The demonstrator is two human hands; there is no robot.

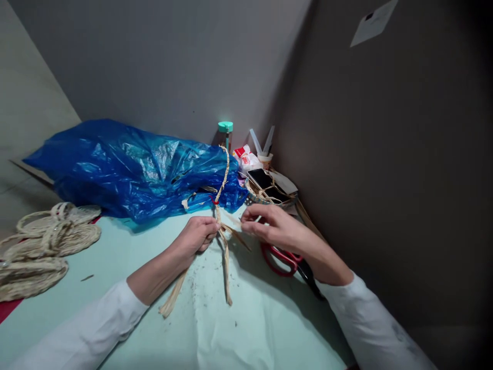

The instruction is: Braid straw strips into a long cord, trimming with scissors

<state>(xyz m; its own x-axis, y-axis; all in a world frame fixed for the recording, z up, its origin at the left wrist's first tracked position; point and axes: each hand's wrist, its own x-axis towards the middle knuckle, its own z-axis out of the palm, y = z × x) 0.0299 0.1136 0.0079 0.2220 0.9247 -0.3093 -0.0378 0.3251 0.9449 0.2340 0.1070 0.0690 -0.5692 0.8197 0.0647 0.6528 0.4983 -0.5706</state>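
Observation:
A narrow braid of dry, straw-like fibre point(224, 180) rises from the work surface toward the back, with a red tie point(215, 202) round it. Just below that tie, my left hand point(198, 234) is closed on the braid where its loose strands point(226, 270) spread out. Some of these hang toward me, and one end sticks out beneath my left wrist. To the right of the braid, my right hand point(279, 226) is closed in a pinch on a thin pale strand point(232, 220) that runs from the braid. Scissors with red handles point(279, 261) lie under my right forearm, partly hidden.
A big blue plastic bag point(127, 169) lies along the back wall. Woven straw sandals point(57, 236) are piled at the left. At the back right stand a jar with a green lid point(225, 127), a cup with white sticks point(265, 159) and a basket holding a phone point(261, 179).

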